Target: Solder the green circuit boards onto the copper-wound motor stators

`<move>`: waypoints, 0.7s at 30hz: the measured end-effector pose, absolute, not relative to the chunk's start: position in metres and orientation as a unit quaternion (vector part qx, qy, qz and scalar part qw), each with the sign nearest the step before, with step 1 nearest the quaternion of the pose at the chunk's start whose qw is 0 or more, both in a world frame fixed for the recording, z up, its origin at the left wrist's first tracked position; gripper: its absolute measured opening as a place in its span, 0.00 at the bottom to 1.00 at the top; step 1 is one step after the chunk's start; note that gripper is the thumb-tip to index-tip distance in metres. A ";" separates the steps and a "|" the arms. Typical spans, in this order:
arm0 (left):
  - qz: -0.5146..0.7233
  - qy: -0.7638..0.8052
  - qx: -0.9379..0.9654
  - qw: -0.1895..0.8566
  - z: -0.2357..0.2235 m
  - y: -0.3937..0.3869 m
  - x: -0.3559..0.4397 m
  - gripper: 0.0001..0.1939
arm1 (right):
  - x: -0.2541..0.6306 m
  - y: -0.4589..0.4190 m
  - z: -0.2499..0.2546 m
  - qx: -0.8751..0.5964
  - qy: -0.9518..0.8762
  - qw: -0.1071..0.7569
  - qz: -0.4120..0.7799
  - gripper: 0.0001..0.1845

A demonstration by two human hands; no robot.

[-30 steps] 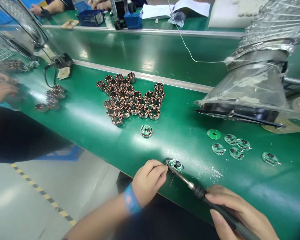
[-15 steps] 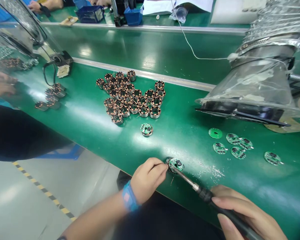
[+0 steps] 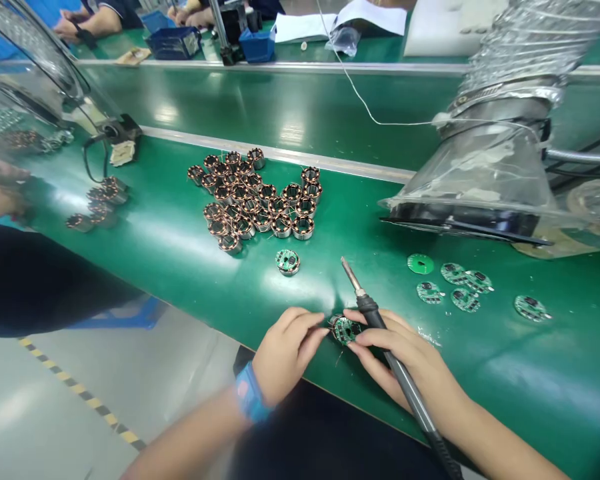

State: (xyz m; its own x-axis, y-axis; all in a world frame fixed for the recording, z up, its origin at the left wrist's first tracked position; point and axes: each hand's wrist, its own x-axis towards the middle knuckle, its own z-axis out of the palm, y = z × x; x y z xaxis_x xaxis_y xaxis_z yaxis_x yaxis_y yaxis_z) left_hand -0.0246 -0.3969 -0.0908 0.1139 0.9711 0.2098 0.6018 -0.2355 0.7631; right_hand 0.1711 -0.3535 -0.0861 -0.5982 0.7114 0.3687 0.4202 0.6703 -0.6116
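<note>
soldering iron [image 3: 379,335] tilted tip-up, tip apart from round green circuit board [image 3: 345,329] atop copper-wound stator [image 3: 333,325]

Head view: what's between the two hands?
In the head view, a copper-wound stator topped with a green circuit board lies between the left hand and the right hand, which grips a soldering iron.

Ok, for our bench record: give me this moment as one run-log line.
Left hand: holds round green circuit board on copper-coil stator | Right hand: grips black-handled soldering iron, tip up, clear of board
</note>
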 end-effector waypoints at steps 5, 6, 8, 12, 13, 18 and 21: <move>0.309 0.604 0.664 0.314 -0.084 -0.414 -0.015 0.11 | 0.173 -0.361 -0.086 -0.354 -0.850 0.323 0.222 0.14; 0.317 0.596 0.665 0.319 -0.083 -0.415 -0.012 0.07 | 0.174 -0.362 -0.086 -0.356 -0.849 0.323 0.218 0.14; 0.354 0.580 0.654 0.332 -0.084 -0.414 -0.008 0.05 | 0.174 -0.364 -0.086 -0.358 -0.848 0.327 0.212 0.14; 0.425 0.564 0.612 0.356 -0.086 -0.407 0.000 0.06 | 0.172 -0.366 -0.084 -0.372 -0.840 0.335 0.209 0.12; 0.437 0.561 0.609 0.352 -0.086 -0.405 0.002 0.06 | 0.171 -0.366 -0.084 -0.377 -0.837 0.338 0.209 0.12; 0.474 0.538 0.635 0.289 -0.087 -0.401 0.012 0.09 | 0.169 -0.370 -0.086 -0.399 -0.822 0.351 0.205 0.11; 0.471 0.526 0.665 0.243 -0.087 -0.401 0.012 0.11 | 0.169 -0.372 -0.088 -0.403 -0.818 0.354 0.207 0.11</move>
State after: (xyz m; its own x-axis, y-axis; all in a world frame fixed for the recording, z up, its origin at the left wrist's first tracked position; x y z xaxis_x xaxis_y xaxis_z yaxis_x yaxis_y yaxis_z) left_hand 0.0118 -0.4008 -0.0874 0.0036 0.9286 0.3711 0.4704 -0.3290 0.8188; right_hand 0.1691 -0.3716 -0.0875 -0.4240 0.8062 0.4126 0.5123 0.5892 -0.6248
